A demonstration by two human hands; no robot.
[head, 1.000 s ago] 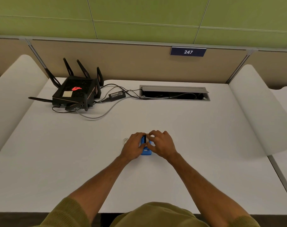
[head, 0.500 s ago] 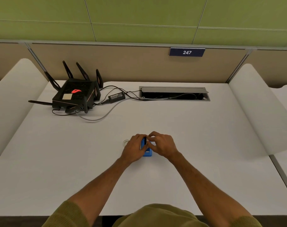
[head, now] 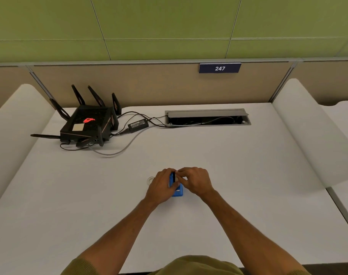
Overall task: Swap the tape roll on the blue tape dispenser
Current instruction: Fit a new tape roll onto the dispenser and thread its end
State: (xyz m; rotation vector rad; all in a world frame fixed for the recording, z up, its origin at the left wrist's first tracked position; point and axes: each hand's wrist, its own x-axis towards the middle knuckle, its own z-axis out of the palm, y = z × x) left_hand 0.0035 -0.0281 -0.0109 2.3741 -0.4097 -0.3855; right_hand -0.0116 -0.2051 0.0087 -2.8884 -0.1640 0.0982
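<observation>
The small blue tape dispenser (head: 178,191) stands on the white desk (head: 248,175), between my two hands. My left hand (head: 161,186) grips its left side. My right hand (head: 196,181) pinches at the top of it, where a dark narrow part (head: 174,176) shows between my fingertips; whether that is a roll or the spindle I cannot tell. A clear tape roll (head: 150,180) lies flat on the desk just left of my left hand, partly hidden by it.
A black router (head: 85,126) with antennas sits at the back left, with a power brick (head: 138,125) and cables running to an open cable tray (head: 208,117) at the back centre. White rounded dividers stand at both desk sides.
Both hands stay on the dispenser. My right fingers have shifted slightly at its top, and the dispenser's lower blue end shows a bit more.
</observation>
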